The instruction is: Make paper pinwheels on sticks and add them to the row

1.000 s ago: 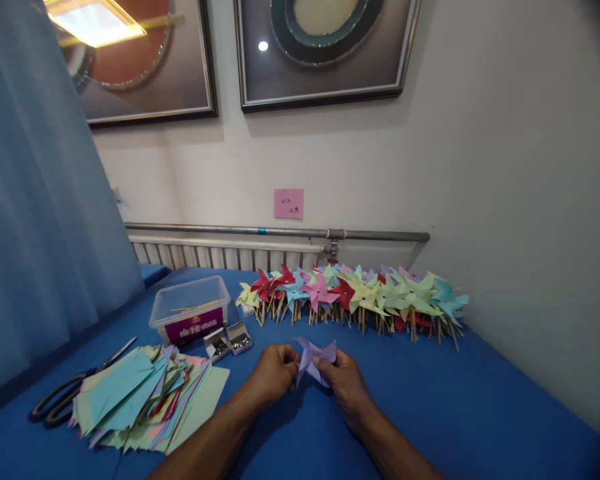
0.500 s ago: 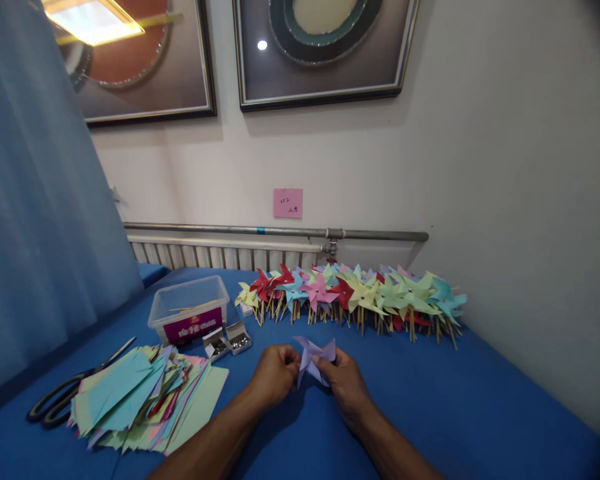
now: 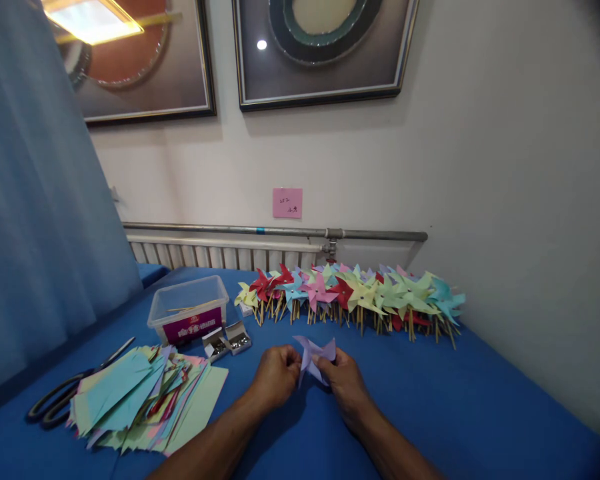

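Observation:
A purple paper pinwheel (image 3: 314, 358) with folded blades is pinched in my right hand (image 3: 349, 385), the thumb lying across its middle. Just left of it is my left hand (image 3: 276, 375), closed, its fingertips pressed together at the edge of the purple paper. Whatever those fingertips hold is too small or hidden to make out. Beyond my left hand stand two small open boxes (image 3: 239, 339) of shiny metal pins. To the left lies a loose pile of coloured paper sheets (image 3: 125, 393).
Finished pinwheels (image 3: 363, 297) on wooden sticks are massed along the back of the blue-covered table (image 3: 430, 413). A clear plastic tub (image 3: 189, 310) holds a few sticks. Black-handled scissors (image 3: 63, 397) lie beside the paper pile. Behind are a radiator (image 3: 220, 255) and a pipe (image 3: 380, 235).
Almost nothing differs. The purple pinwheel and my left fingertips have shifted very slightly; both hands keep their grip.

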`<action>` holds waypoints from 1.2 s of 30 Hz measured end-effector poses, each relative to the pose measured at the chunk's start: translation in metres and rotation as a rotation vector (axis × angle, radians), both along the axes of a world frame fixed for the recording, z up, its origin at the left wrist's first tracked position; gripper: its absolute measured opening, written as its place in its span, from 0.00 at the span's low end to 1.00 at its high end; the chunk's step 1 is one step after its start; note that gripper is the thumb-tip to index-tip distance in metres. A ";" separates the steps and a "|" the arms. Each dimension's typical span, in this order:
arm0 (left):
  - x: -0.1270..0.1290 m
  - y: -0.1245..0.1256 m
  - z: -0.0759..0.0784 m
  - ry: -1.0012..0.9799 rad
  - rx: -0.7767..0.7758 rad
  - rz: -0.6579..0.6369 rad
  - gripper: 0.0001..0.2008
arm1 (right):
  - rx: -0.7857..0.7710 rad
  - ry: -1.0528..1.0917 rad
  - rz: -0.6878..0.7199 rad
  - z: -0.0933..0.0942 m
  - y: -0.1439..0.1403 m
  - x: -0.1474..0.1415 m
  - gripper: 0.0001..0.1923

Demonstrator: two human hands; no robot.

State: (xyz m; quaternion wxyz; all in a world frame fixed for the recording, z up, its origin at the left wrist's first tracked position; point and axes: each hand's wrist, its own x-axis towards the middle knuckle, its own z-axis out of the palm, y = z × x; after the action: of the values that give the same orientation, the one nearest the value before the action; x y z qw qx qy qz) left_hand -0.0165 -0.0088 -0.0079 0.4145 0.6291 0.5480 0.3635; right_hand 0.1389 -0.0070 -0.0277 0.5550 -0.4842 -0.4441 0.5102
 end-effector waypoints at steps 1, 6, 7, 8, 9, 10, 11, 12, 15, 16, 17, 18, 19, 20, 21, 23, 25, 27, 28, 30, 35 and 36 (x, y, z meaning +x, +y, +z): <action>0.000 0.000 0.000 0.004 0.002 -0.002 0.08 | 0.004 0.000 0.001 0.000 0.000 0.000 0.16; 0.001 0.000 -0.002 0.015 0.014 0.007 0.08 | 0.002 0.020 0.007 0.002 -0.001 -0.001 0.16; 0.001 -0.001 -0.001 0.020 0.011 0.010 0.08 | -0.004 0.012 0.001 0.002 -0.001 -0.001 0.16; 0.001 -0.001 -0.001 0.023 0.007 0.009 0.08 | -0.009 0.003 -0.006 0.001 -0.001 -0.001 0.16; 0.001 -0.001 0.000 0.025 0.005 0.010 0.08 | -0.012 -0.005 -0.011 0.001 0.000 -0.001 0.16; 0.001 -0.002 0.000 0.025 0.005 0.010 0.08 | -0.012 -0.011 -0.014 0.000 0.000 -0.001 0.16; 0.002 -0.002 0.001 0.025 0.008 0.012 0.08 | -0.011 -0.012 -0.013 0.000 0.000 -0.001 0.16; 0.002 -0.002 0.002 0.027 0.014 0.016 0.08 | -0.007 -0.010 -0.009 0.000 0.000 0.000 0.17; 0.003 -0.002 0.002 0.038 0.019 0.023 0.08 | 0.010 -0.002 -0.003 -0.001 0.000 0.000 0.17; 0.003 -0.002 0.002 0.040 0.019 0.023 0.08 | 0.015 0.000 -0.005 0.000 -0.001 0.000 0.17; 0.003 -0.002 0.001 0.041 0.020 0.024 0.08 | 0.018 0.000 -0.007 0.000 -0.001 0.000 0.17; 0.003 -0.002 0.001 0.040 0.019 0.023 0.08 | 0.019 0.000 -0.010 0.000 -0.001 -0.001 0.17; 0.003 -0.002 0.000 0.040 0.019 0.025 0.08 | 0.020 -0.001 -0.012 0.001 -0.001 -0.001 0.17; 0.003 -0.002 0.000 0.040 0.020 0.027 0.08 | 0.021 -0.003 -0.014 0.001 -0.001 -0.001 0.17; 0.004 -0.001 -0.001 0.040 0.022 0.029 0.08 | 0.021 -0.007 -0.015 0.001 -0.001 -0.001 0.17; 0.004 -0.001 -0.002 0.039 0.026 0.033 0.08 | 0.022 -0.019 -0.018 0.002 -0.001 -0.001 0.18; 0.004 0.000 -0.002 0.031 0.025 0.038 0.08 | 0.017 -0.031 -0.024 0.001 0.000 -0.001 0.18; 0.004 0.001 -0.002 0.019 0.014 0.042 0.08 | 0.020 -0.039 -0.031 -0.001 0.001 -0.001 0.19; 0.004 0.001 -0.002 0.014 0.010 0.043 0.08 | 0.027 -0.043 -0.039 -0.002 0.002 -0.001 0.19; 0.004 0.001 -0.002 0.010 0.005 0.044 0.08 | 0.044 -0.049 -0.051 -0.005 0.003 -0.001 0.18; 0.003 0.000 -0.001 0.008 -0.001 0.040 0.08 | 0.047 -0.038 -0.047 -0.006 0.003 -0.002 0.17; 0.003 0.000 -0.001 0.010 0.004 0.039 0.08 | 0.046 -0.033 -0.045 -0.005 0.002 -0.002 0.17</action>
State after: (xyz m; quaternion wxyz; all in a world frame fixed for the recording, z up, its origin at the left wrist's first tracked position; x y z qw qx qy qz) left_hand -0.0137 -0.0091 -0.0087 0.4033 0.6208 0.5616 0.3696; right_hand 0.1370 -0.0048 -0.0324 0.5700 -0.4893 -0.4539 0.4792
